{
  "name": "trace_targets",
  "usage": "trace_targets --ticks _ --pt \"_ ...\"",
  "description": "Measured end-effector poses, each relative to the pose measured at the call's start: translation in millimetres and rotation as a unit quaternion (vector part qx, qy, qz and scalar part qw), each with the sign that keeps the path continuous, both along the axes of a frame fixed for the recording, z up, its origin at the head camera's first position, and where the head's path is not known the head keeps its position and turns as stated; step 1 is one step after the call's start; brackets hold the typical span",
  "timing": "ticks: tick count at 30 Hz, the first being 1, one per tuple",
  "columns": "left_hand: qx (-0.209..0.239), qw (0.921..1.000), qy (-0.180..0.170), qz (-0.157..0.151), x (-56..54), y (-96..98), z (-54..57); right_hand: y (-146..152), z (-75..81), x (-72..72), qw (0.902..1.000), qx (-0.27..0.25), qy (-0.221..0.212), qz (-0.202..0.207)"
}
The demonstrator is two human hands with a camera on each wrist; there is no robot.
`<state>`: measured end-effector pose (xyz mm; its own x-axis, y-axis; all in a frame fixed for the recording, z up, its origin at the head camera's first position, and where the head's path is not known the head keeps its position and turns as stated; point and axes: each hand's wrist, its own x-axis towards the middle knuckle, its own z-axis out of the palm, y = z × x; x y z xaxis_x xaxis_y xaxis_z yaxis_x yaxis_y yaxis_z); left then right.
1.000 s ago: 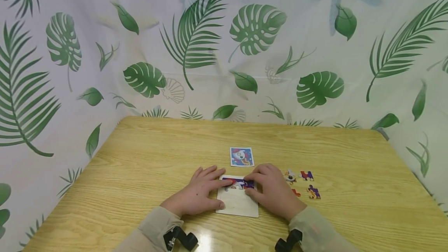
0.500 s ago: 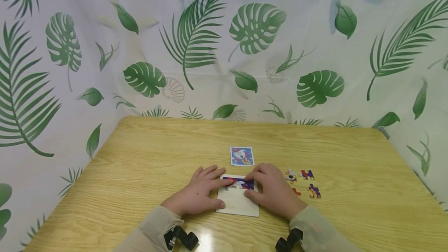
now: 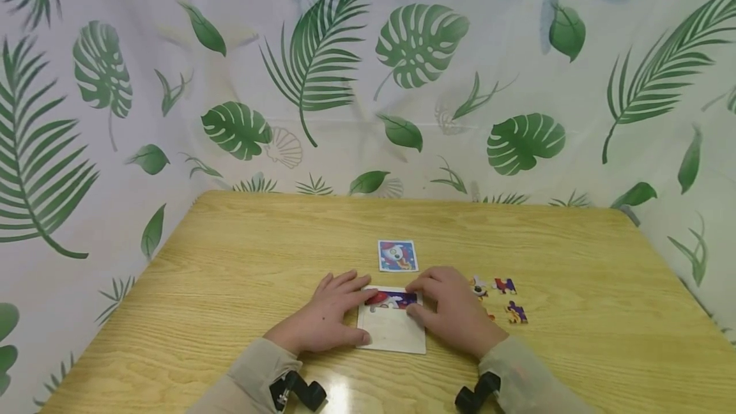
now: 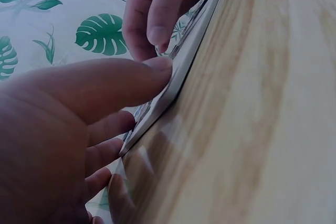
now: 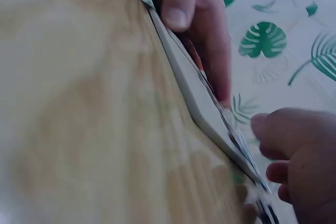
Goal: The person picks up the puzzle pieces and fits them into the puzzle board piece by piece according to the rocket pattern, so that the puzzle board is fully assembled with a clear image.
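Observation:
A pale puzzle board (image 3: pixel 391 334) lies flat on the table, with colourful puzzle pieces (image 3: pixel 397 300) joined in a row along its far end. At its left side my left hand (image 3: pixel 324 318) rests with fingers spread, the index fingertip on the red end of the row and the thumb near the board's edge. My right hand (image 3: pixel 454 312) is at the opposite side, thumb and fingers apart and loosely bent by the row's right end. No piece shows between them in the right wrist view, where the board (image 5: pixel 202 103) appears edge-on.
Beyond the board lies a square picture card (image 3: pixel 398 255). Several loose puzzle pieces (image 3: pixel 515 313) lie to the right, some partly hidden by my right hand. A leaf-patterned curtain (image 3: pixel 345 82) hangs behind the wooden table (image 3: pixel 259 241).
The right-hand piece, gapped from its neighbour one second ago, now sits flush in the row. My right hand has drawn slightly right, off that piece. My left index finger has shifted slightly left.

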<state>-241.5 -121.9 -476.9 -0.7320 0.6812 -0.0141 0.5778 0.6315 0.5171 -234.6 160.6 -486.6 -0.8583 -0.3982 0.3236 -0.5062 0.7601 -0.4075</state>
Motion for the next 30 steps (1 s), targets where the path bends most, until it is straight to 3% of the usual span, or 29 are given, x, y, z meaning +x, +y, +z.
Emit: trace_targets --ticks 5,9,18,25,30 --pt "-0.001 1.0 -0.001 0.0 2.5 0.4 -2.0 23 -1.1 -2.3 0.9985 -0.043 -0.01 -0.032" --pt "-0.007 1.0 -0.004 -0.005 1.9 -0.3 -1.7 40 -3.0 -6.5 0.9979 -0.042 -0.005 -0.048" --pt "-0.003 0.9997 -0.022 -0.007 -1.1 -6.4 3.0 45 -3.1 -14.6 0.9975 0.017 0.019 -0.065" --pt "-0.004 0.9999 -0.014 -0.01 0.6 -6.5 2.0 44 -4.8 -13.2 0.9937 0.086 0.003 -0.072" --pt "-0.005 0.9999 -0.008 -0.009 -0.1 -4.6 2.1 45 -4.3 -14.6 0.9947 0.079 0.009 -0.066"
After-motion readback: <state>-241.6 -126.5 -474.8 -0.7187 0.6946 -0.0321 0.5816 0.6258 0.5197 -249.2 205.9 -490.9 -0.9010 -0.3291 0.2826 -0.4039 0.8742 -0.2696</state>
